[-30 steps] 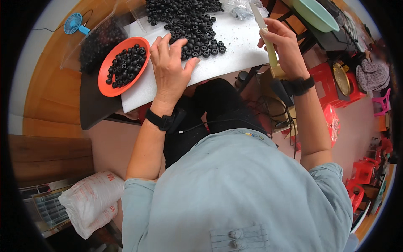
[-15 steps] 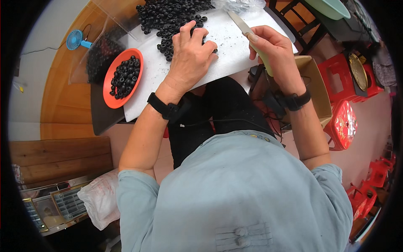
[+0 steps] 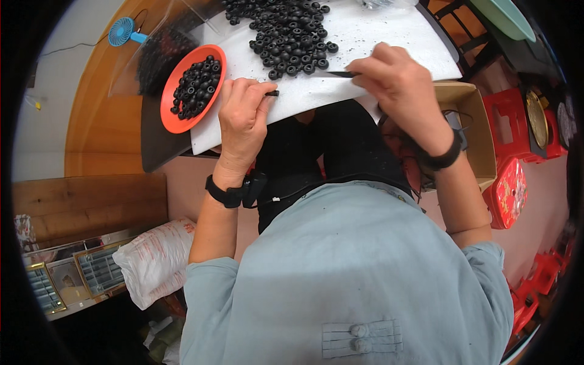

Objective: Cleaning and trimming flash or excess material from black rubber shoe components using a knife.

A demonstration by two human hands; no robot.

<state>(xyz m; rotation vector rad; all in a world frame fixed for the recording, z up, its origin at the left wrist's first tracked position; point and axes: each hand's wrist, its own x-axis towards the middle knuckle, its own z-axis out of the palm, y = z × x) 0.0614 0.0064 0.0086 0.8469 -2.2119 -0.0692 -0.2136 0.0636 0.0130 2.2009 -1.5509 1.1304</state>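
My left hand is near the front edge of the white foam sheet, beside the orange plate. Its thumb and fingers pinch a small black ring-shaped part. In my right hand is a knife, its blade pointing left low over the sheet; the hand covers the handle. Between and beyond my hands lies a loose pile of black ring-shaped parts with holes through them. More such parts lie in the orange plate at the left.
Behind the plate stands a clear plastic box with dark contents. A small blue fan is at the far left. An open cardboard box and red stools stand at the right. Black crumbs dot the sheet. A white plastic bag sits lower left.
My left hand has left the pile, coming nearer and left with a black ring-shaped part in its fingers. My right hand has turned the knife from pointing away to pointing left. The view has shifted.
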